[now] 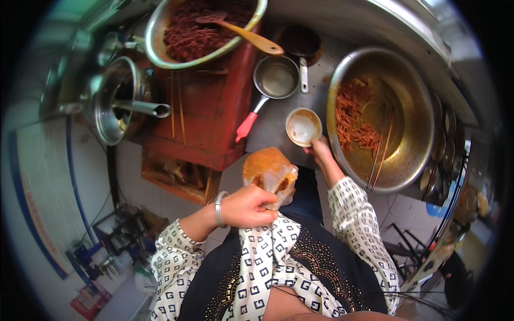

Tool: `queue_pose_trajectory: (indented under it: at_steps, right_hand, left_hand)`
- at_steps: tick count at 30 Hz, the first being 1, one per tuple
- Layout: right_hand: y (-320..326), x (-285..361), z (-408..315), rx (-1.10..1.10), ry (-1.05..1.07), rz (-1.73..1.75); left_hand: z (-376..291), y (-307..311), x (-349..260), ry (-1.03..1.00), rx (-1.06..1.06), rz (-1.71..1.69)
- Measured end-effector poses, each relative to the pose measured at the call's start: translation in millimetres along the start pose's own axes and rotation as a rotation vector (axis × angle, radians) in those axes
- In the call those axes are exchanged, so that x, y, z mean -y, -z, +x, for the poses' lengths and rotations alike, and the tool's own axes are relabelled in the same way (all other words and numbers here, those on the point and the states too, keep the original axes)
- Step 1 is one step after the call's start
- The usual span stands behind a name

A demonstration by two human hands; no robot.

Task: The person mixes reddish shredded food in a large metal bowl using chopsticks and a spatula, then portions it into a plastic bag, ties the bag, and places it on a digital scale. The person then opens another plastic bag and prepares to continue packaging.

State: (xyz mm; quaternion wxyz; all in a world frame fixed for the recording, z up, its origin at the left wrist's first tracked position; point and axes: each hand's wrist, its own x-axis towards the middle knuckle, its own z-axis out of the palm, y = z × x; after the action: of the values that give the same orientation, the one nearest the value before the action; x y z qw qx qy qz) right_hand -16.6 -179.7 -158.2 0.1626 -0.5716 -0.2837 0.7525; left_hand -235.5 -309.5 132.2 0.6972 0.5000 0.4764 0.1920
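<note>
My left hand (249, 206) grips the gathered neck of a clear plastic bag (270, 170), held close in front of my body. Orange-brown food fills the bag and bulges above my fist. My right hand (319, 150) has hold of a small bowl (303, 127) by its near rim. The bowl's pale inside is smeared with brown residue. Just right of that hand stands a large metal basin (415, 160) with reddish shredded food (357, 116) on its left side. A pair of chopsticks (383, 154) leans inside the basin.
A saucepan (276, 78) with a red handle sits beyond the bowl, beside a dark pan (300, 40). On the red cabinet (200, 116) rest a basin (154, 48) of dark red food and long chopsticks (178, 112). A wooden spoon (257, 40) overhangs that basin. A metal pot (130, 72) holds a ladle.
</note>
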Motion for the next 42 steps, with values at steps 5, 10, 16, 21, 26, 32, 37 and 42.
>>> queue_pose_trajectory:
  at_steps: [5,10,16,21,26,32,37,42]
  right_hand:
    - [-16,56,-80,0.034,0.082,-0.081]
    - [-95,123,-104,0.342,0.283,-0.269]
    - [-220,133,-72,0.35,0.599,-0.536]
    - [-276,136,-46,0.365,0.426,-0.684]
    - [-213,174,-73,0.437,0.439,-0.592]
    - [-58,171,-153,0.491,0.882,-1.056]
    - [-54,104,-157,0.352,0.917,-0.967]
    - [-42,87,-154,0.325,0.866,-0.797]
  left_hand:
    - [21,-23,30,-0.054,-0.078,0.148]
    - [29,-32,52,-0.116,-0.092,0.214]
    - [26,-30,65,-0.059,-0.113,0.115]
    - [28,-17,64,-0.124,-0.196,0.017]
    - [41,0,61,-0.051,-0.206,-0.111]
    - [68,10,51,-0.164,-0.175,-0.098]
    - [88,12,44,-0.198,-0.148,-0.11]
    - [97,22,55,-0.158,-0.265,-0.114]
